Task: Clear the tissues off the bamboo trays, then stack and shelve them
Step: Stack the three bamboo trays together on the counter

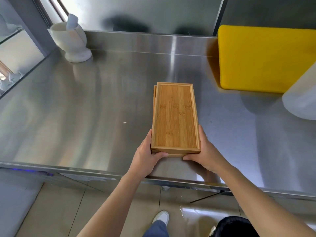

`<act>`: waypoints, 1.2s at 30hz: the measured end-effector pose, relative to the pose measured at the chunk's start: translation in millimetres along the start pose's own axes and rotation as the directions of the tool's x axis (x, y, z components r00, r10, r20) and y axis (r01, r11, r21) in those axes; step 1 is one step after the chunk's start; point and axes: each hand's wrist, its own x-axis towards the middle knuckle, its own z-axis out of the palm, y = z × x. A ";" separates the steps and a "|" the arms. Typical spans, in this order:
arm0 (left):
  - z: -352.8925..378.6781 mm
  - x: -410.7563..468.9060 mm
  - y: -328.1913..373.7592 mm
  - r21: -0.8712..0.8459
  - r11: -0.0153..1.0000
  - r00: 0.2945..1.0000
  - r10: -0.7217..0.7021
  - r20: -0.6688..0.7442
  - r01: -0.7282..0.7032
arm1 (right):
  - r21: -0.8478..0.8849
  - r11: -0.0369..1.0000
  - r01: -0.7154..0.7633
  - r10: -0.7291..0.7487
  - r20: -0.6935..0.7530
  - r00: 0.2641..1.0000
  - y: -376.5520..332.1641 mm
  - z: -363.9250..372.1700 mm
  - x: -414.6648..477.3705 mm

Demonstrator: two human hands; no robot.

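Two empty bamboo trays point(175, 117) sit stacked, slightly offset, on a steel table point(85, 108), the left hand point(147, 151) and right hand point(206, 151) gripping their near corners; with no tissues visible, shelving likely comes next, requiring a level two-handed lift.

bamboo trays point(175, 117) stacked, empty, slightly offset

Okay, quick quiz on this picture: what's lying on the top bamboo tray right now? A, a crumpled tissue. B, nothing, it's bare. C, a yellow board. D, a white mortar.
B: the top tray shows only bare bamboo, held at its near end by the left hand and right hand.
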 end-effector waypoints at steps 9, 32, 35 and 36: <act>3.1 -0.3 -6.0 0.088 0.996 0.999 0.011 -0.031 -0.009 | -0.106 0.994 -0.035 0.037 0.016 0.999 -0.7 -4.5 -0.6; 6.4 -9.2 2.5 0.112 0.988 0.994 0.106 0.008 -0.106 | -0.001 0.998 0.055 -0.055 0.105 0.993 -1.6 -13.2 -1.7; 6.3 -9.2 1.9 0.099 0.991 0.996 0.094 0.002 -0.094 | -0.010 0.998 0.064 -0.063 0.103 0.993 -1.6 -13.7 0.5; 6.2 -9.1 1.8 0.088 0.992 0.995 0.095 0.003 -0.095 | -0.006 0.998 0.070 -0.069 0.103 0.992 -1.9 -13.7 1.0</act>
